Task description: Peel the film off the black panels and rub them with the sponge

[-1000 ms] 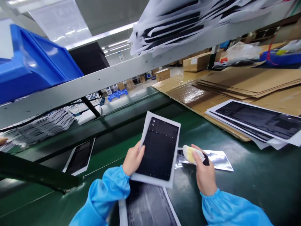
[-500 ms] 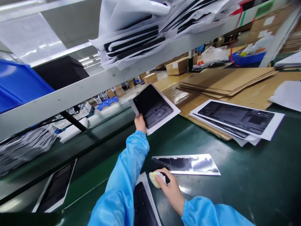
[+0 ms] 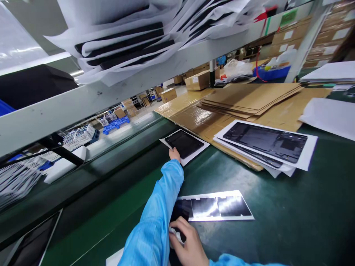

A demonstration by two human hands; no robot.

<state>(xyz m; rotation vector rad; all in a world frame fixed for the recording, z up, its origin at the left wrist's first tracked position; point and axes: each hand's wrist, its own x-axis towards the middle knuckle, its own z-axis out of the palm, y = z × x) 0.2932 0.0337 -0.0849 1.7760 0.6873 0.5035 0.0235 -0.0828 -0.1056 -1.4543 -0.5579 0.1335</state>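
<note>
My left hand (image 3: pixel 174 154), in a blue sleeve, grips the near left edge of a black panel on white paper (image 3: pixel 186 143), which lies low at the table's far edge beside the cardboard. Closer to me, my right hand (image 3: pixel 189 242) pinches a crumpled white wad (image 3: pixel 176 234). Just beyond it a glossy dark strip with a white border (image 3: pixel 219 206) lies on the green table. Part of another dark panel shows beneath my right hand, mostly hidden by my left sleeve.
Panels on white paper (image 3: pixel 267 142) are stacked at right, beside cardboard sheets (image 3: pixel 252 96). A metal shelf beam (image 3: pixel 116 83) crosses above, bearing wrapped black sheets (image 3: pixel 124 46). Another panel (image 3: pixel 36 240) lies at lower left. White paper (image 3: pixel 331 116) rests at far right.
The panel in my left hand has gone from raised and tilted to low and nearly flat by the cardboard. My right hand has moved down and left with the wad. The view has shifted.
</note>
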